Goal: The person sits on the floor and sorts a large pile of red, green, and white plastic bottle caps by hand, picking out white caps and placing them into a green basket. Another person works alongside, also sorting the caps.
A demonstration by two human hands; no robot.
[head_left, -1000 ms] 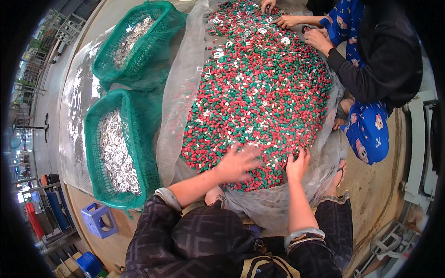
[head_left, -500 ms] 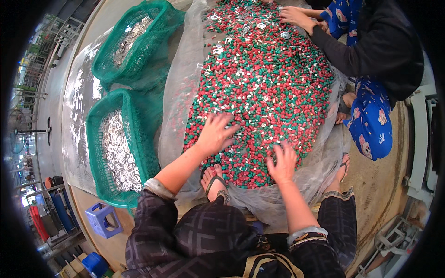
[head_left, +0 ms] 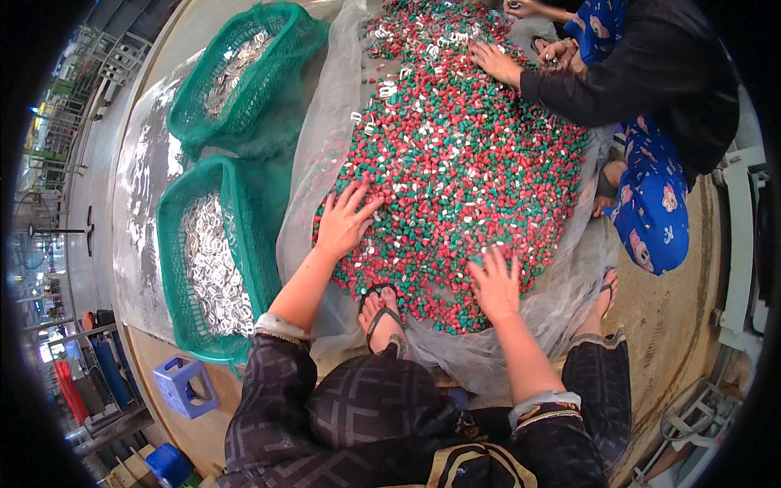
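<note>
Violet stool (head_left: 172,381) at eight o'clock of the view; lower green basket (head_left: 172,268), filled with pale looped pieces (head_left: 213,268), at nine; upper green basket (head_left: 260,88) between ten and eleven. Left hand (head_left: 344,221) near centre, toward ten, fingers apart on the pile's edge. Pile of red, green and white pieces (head_left: 472,179), centred toward one. Right hand (head_left: 496,286) at four, fingers spread at the pile. Co-worker (head_left: 651,89) at two.
</note>
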